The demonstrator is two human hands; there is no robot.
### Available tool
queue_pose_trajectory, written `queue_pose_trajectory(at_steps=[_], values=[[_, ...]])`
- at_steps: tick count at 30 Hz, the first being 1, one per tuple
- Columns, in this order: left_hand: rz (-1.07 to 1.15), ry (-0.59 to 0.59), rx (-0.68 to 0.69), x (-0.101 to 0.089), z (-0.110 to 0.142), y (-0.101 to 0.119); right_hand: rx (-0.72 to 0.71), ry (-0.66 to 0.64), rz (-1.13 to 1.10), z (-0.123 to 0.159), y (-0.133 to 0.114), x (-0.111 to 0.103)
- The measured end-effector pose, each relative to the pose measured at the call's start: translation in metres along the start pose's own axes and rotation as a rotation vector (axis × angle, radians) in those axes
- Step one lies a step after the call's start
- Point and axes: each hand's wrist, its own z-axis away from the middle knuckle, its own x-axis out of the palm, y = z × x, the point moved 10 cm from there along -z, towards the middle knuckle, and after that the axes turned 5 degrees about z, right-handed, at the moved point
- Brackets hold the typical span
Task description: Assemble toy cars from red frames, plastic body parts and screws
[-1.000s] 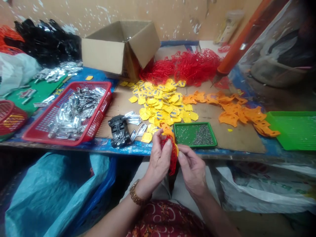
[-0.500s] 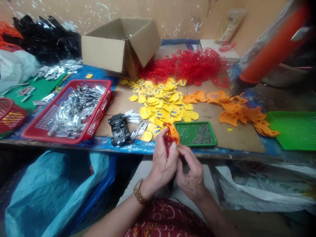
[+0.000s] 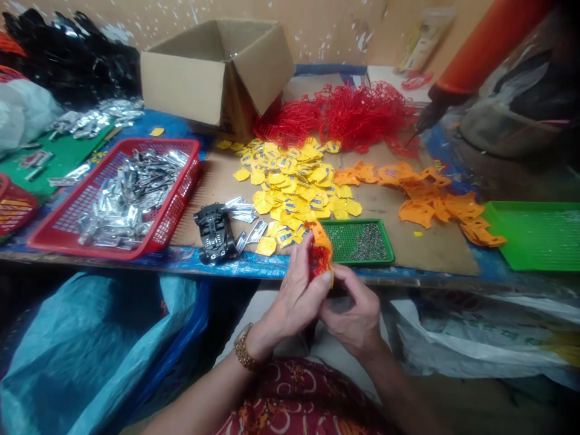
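Observation:
My left hand is closed round an orange plastic toy car shell, held upright above the table's front edge. A red plastic lattice piece sits inside the shell. Against the shell's lower end, my right hand pinches with thumb and fingers; its fingertips are partly hidden. Just beyond the hands lie a heap of yellow stickered plates and a green tray of small screws. To the left rests a black toy car chassis, beside several silvery pieces.
A red basket of silvery parts stands at left, with an open cardboard box behind. Red lattice pieces pile at the back. Orange shells and a green tray lie right. An orange power screwdriver hangs at upper right.
The view has shifted slightly, and the screwdriver hangs farther up and left. The shell has turned in my hands, showing more of its red inside. Both hands keep their hold.

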Motion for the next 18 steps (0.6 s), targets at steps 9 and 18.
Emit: queue_pose_trajectory(at_steps=[9, 18], values=[[-0.144, -0.111, 0.147, 0.008, 0.003, 0.026, 0.363, -0.062, -0.482, 0.024, 0.037, 0.007], [-0.195, -0.038, 0.134, 0.009, 0.005, 0.022, 0.429, -0.078, -0.6, 0.033, 0.048, 0.014]])
